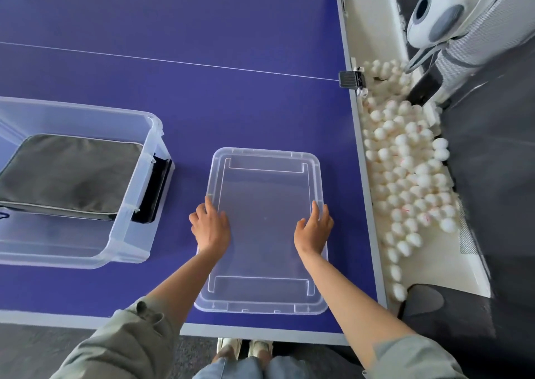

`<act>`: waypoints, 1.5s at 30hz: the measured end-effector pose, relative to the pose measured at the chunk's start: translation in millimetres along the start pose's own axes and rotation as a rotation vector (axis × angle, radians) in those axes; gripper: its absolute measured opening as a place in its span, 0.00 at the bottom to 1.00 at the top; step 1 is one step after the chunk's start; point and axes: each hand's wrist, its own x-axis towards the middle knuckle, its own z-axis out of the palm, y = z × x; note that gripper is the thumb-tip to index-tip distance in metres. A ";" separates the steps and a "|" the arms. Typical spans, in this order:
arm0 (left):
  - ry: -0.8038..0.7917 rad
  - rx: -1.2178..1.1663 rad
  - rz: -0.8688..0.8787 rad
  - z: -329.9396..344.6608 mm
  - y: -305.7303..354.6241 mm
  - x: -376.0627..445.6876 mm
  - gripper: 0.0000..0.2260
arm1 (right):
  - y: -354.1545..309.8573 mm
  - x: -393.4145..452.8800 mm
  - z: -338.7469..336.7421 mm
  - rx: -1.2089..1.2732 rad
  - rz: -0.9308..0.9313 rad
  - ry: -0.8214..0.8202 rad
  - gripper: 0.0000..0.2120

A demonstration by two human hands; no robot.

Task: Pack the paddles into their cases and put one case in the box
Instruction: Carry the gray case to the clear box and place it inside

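A clear plastic box stands at the left of the blue table, with a grey paddle case lying flat inside it. A black case leans against the box's right outer wall. The box's clear lid lies flat on the table in front of me. My left hand rests on the lid's left edge and my right hand on its right edge, with the fingers pointing away from me and lightly curved over the rim.
The blue table tennis table has a white line across it and a grey near edge. A trough along its right side holds several white balls. A white ball machine stands at the top right.
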 end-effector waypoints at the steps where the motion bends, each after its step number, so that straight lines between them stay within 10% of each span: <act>1: 0.000 -0.018 -0.049 -1.2 2.6 2.5 0.23 | -1.4 2.5 -0.3 0.023 0.007 0.016 0.25; 10: -0.033 -0.205 -0.261 -4.3 12.7 9.6 0.21 | 2.3 39.7 -15.7 0.317 0.321 0.036 0.23; 18: 0.068 -0.297 -0.112 -21.6 50.7 -7.2 0.17 | -5.7 69.9 -59.7 0.460 0.413 0.138 0.18; 28: 0.389 -0.329 0.117 -139.7 94.4 -10.1 0.18 | -129.3 117.6 -108.9 0.446 0.052 0.019 0.18; 45: 0.751 -0.405 -0.412 -267.9 -97.2 -9.3 0.11 | -392.6 8.8 63.2 0.220 -0.571 -0.446 0.16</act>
